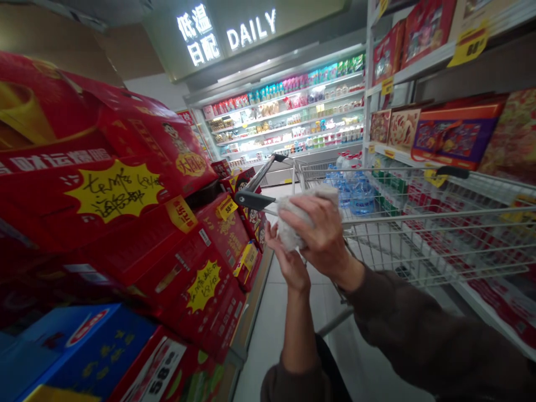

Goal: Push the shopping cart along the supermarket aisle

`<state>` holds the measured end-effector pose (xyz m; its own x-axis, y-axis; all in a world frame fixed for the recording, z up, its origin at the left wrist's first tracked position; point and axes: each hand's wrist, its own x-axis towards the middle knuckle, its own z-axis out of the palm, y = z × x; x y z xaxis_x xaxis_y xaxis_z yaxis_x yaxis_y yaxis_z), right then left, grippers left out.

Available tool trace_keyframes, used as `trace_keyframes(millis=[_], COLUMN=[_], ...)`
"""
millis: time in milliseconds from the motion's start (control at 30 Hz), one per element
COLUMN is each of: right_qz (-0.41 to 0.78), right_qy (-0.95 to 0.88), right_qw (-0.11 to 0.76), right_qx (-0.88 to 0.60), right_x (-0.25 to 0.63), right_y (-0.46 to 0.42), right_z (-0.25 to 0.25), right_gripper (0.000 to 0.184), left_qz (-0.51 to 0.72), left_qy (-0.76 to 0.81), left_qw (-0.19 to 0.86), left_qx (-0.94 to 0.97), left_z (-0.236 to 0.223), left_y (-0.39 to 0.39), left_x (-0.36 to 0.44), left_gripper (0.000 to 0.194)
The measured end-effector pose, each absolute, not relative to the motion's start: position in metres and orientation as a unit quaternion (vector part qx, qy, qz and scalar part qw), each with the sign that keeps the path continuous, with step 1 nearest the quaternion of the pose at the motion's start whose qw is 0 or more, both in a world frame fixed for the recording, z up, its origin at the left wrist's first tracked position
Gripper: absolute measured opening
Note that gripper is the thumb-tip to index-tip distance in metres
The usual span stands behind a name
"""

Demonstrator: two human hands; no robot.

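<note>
A bunched greyish-white cloth (292, 230) is between my two hands, in front of a shopping cart's handle. My right hand (321, 231) grips it from above and from the right, its fingers curled over the top. From below, my left hand (292, 265) cups the cloth, with its fingertips showing at the left side. The cloth covers part of the left palm and fingers. Just behind the cloth is the grey and black cart handle (256, 201). To the right extends the cart's wire basket (419, 234).
Stacked red gift boxes (167, 240) with yellow price signs line the left side, with a blue box (79, 352) lower down. Shelves with boxes (456, 128) stand at right. Large water bottles (360, 192) are beyond the cart. A lit refrigerated display (285, 111) spans the back.
</note>
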<state>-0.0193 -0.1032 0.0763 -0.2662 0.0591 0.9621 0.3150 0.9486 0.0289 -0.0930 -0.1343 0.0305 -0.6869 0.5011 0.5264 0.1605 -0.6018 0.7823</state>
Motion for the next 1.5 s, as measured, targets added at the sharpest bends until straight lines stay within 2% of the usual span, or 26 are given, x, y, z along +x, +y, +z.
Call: trace_keyframes(millis=[133, 333, 400, 500, 600, 767, 867, 933, 1000, 1100, 1267, 1367, 1500], right_qz=[-0.125, -0.051, -0.041, -0.027, 0.015, -0.024, -0.053, -0.080, -0.116, -0.161, -0.142, -0.107, -0.074], right_qy=[-0.846, -0.823, -0.815, -0.818, -0.850, -0.867, -0.829, -0.805, -0.809, -0.846, -0.855, -0.837, -0.796], right_qw=[0.492, 0.485, 0.478, 0.476, 0.428, 0.343, 0.404, 0.481, 0.515, 0.466, 0.407, 0.428, 0.478], right_qx=[-0.164, -0.293, -0.324, -0.323, -0.307, -0.361, -0.383, -0.338, -0.259, -0.205, -0.288, -0.323, -0.362], right_x=[-0.028, 0.019, 0.031, 0.031, 0.032, 0.066, 0.075, 0.064, 0.043, 0.009, 0.004, 0.025, 0.037], right_y=[-0.101, -0.077, -0.072, -0.067, -0.058, -0.048, -0.062, -0.077, -0.088, -0.093, -0.091, -0.089, -0.074], right_z=[0.106, 0.073, 0.072, 0.077, 0.075, 0.072, 0.075, 0.073, 0.066, 0.052, 0.048, 0.061, 0.073], right_gripper=[0.041, 0.045, 0.044, 0.044, 0.040, 0.032, 0.034, 0.037, 0.036, 0.027, 0.026, 0.026, 0.041], left_qz=[0.871, 0.852, 0.855, 0.857, 0.817, 0.755, 0.759, 0.769, 0.777, 0.780, 0.788, 0.782, 0.762], left_qy=[0.299, 0.318, 0.346, 0.389, 0.419, 0.449, 0.456, 0.459, 0.459, 0.460, 0.443, 0.449, 0.461], left_qw=[0.084, 0.134, 0.088, -0.057, -0.171, -0.211, -0.203, -0.203, -0.208, -0.237, -0.268, -0.257, -0.254], left_qx=[0.381, 0.393, 0.376, 0.333, 0.359, 0.429, 0.417, 0.395, 0.376, 0.352, 0.333, 0.348, 0.377], left_z=[0.068, 0.065, 0.064, 0.066, 0.065, 0.058, 0.058, 0.060, 0.061, 0.062, 0.060, 0.061, 0.066], left_y=[-0.135, -0.139, -0.135, -0.128, -0.124, -0.123, -0.122, -0.123, -0.125, -0.129, -0.135, -0.135, -0.129], left_x=[-0.103, -0.112, -0.105, -0.086, -0.068, -0.060, -0.061, -0.061, -0.062, -0.067, -0.077, -0.077, -0.069], left_gripper=[0.062, 0.066, 0.063, 0.051, 0.049, 0.053, 0.051, 0.051, 0.050, 0.049, 0.047, 0.045, 0.047])
